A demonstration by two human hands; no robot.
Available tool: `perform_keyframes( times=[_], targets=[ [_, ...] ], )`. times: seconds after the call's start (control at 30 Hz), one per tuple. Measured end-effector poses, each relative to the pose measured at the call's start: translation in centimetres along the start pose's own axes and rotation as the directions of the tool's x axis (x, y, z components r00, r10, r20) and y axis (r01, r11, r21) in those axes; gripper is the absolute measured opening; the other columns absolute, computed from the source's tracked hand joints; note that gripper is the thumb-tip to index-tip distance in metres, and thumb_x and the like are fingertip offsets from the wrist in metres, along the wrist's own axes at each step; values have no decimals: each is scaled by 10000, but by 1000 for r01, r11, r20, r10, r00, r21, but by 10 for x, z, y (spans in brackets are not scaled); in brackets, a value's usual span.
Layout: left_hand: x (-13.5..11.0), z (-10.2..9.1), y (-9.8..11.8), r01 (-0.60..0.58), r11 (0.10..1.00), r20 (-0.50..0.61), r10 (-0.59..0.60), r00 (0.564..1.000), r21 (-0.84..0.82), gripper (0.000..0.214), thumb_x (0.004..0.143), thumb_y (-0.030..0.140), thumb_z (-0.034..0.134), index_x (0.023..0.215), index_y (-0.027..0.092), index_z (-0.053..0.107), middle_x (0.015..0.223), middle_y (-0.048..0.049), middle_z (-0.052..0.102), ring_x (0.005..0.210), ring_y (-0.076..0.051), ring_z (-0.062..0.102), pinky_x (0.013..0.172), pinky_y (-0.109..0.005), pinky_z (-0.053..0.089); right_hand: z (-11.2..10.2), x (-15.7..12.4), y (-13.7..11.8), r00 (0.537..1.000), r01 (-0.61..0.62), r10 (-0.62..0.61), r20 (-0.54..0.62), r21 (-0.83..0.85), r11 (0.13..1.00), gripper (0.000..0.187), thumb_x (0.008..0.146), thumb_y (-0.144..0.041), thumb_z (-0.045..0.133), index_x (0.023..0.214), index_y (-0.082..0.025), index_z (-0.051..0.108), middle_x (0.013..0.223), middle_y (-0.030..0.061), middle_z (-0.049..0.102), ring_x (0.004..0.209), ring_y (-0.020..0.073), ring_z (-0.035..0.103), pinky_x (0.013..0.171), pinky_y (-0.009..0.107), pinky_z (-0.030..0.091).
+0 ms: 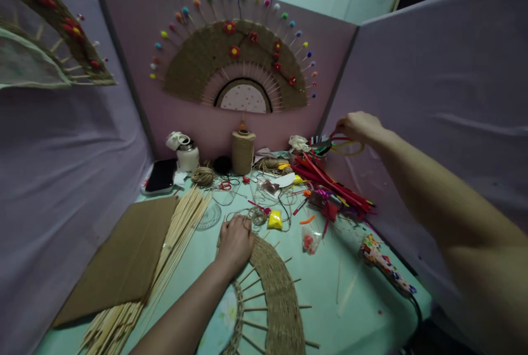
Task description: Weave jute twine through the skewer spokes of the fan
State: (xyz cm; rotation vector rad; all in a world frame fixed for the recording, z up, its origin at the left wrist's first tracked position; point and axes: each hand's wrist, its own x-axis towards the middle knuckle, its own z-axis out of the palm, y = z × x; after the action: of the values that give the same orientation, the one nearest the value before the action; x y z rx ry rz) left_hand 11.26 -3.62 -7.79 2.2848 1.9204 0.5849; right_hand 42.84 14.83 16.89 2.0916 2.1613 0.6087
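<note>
My left hand (236, 240) lies over the upper end of a woven twine fan (278, 283), its fingers bent and gripping there; the fingertips are partly hidden. Sticks cross between the fan's outer band and its pale floral centre (223, 319). Stretched to the back right, my right hand (359, 125) is closed at a looped red and yellow thing (350, 149), whose kind I cannot make out. Below it lies a bundle of red strips (330, 182). Near my left hand are a coil of twine (258, 215) and a yellow packet (275, 220).
Thin sticks (181, 234) and a brown cardboard sheet (124, 250) lie at left. A twine spool (243, 151), a white jar (188, 157) and a phone (160, 176) stand along the back. A patterned glue gun (385, 264) with a cord is at right. Fabric walls (445, 91) enclose the table.
</note>
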Motion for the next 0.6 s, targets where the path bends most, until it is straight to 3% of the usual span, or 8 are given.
perform_keyframes(
  times=[0.1,0.23,0.47,0.6],
  targets=[
    [1,0,0,0,1000,-1,0,1000,2,207,830,172,394,944,182,566,1066,-84,603,1092,-231,478,947,-406,279,2,18,9,1000,2,-1,16,-74,997,309,811,-358,508,1006,-205,693,1042,147,656,911,283,615,666,309,432],
    [0,-1,0,10,1000,5,-11,1000,9,215,832,169,394,960,189,566,1072,-84,602,1092,-227,481,960,-412,269,19,43,3,996,59,-49,75,-144,988,254,802,-274,527,947,-159,701,1009,163,663,940,293,616,717,341,452],
    [-1,-4,0,14,1000,-20,-14,1000,-12,216,847,163,388,973,191,561,1070,-72,603,1084,-209,484,942,-388,287,46,98,-15,970,153,-130,207,-101,983,165,770,-202,600,845,-104,709,981,187,665,913,259,616,734,331,424],
    [-2,-6,1,24,999,-3,-24,1000,-33,181,825,149,422,938,199,555,1086,-59,596,1093,-203,475,946,-379,280,68,107,-29,965,188,-166,201,-94,978,108,744,-161,622,763,-92,703,875,178,671,875,250,608,724,324,410]
  ],
)
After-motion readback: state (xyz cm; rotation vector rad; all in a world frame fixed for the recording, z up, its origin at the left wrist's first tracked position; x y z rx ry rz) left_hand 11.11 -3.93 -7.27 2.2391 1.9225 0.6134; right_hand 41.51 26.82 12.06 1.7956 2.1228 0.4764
